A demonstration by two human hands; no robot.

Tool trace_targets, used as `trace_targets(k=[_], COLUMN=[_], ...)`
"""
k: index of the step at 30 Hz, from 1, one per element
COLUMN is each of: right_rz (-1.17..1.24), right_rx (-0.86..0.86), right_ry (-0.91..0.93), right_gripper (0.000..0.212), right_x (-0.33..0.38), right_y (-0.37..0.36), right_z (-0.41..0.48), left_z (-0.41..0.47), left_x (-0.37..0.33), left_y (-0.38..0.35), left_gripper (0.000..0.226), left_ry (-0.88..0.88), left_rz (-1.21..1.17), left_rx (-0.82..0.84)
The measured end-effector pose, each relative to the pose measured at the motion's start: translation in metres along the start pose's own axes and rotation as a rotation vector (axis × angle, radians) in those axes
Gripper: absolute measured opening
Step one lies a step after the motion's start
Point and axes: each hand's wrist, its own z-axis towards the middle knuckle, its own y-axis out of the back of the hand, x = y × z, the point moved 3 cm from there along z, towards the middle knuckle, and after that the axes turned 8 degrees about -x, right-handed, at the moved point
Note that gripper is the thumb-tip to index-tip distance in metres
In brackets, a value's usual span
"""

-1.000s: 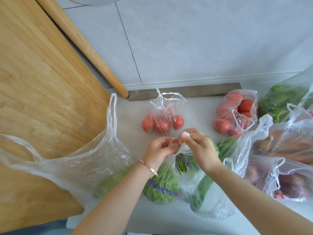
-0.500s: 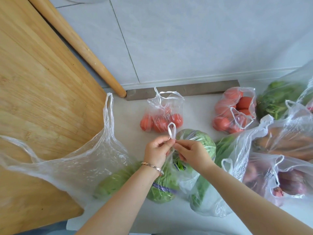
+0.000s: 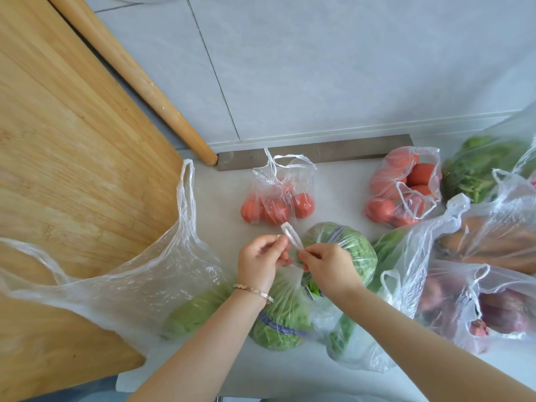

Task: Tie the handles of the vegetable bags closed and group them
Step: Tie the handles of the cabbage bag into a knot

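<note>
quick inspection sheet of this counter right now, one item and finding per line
surface: pale countertop, with bags across it from left to right.
job's things: clear plastic bag of leafy greens in the middle, its twisted handles raised between the hands; small clear bag of red tomatoes behind it, top gathered; open bag of larger tomatoes; bag of orange carrots at right; large clear bag with a green vegetable, handles loose.
clutter: bamboo cutting board under that large bag; wooden rolling pin beside it.
grippers: left hand and right hand both pinch the twisted handles.
cables: nothing seen.
surroundings: grey tiled wall; metal strip at its foot.
</note>
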Motion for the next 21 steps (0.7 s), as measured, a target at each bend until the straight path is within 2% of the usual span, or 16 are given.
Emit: trace_targets(k=[3,5,7,9,11,15,18,21], right_rz=[-0.134,-0.22,-0.262,-0.236,-0.214,-0.093,0.062,0.146], right_rx=[0.054,0.12,0.178,0.228,0.232,0.197,0.197,0.148], right_ry=[0.072,0.131,0.205,0.249,0.247,0.126,-0.017,-0.04], right_gripper=[0.047,0.046,0.041,0.034,0.037,0.041,0.041,0.033], right_x=[0.005,0.009,0.01,0.007,0.003,-0.006,-0.008,-0.004], right_y=[0.0,-0.001,0.0,0.001,0.001,0.001,0.004,0.006], right_z=[0.003,0.004,0.003,0.005,0.007,0.006,0.005,0.005], left_z=[-0.008,-0.011,-0.007,-0.001,0.004,0.004,-0.002,-0.005], left_x=[-0.013,-0.019,-0.023,-0.027,-0.028,-0.022,-0.014,-0.008], left_y=[-0.006,-0.01,-0.015,-0.02,-0.025,-0.023,-0.01,0.004], left_gripper=[0.008,0.007,0.009,0.012,0.014,0.021,0.019,0.023], left_ry=[-0.289,-0.429,-0.494,-0.497,-0.483,-0.312,-0.292,-0.294], left_rz=[0.221,0.318,0.388,0.461,0.521,0.548,0.448,0.335], left_rx=[0.074,0.116,0.15,0.17,0.233,0.361,0.269,0.095])
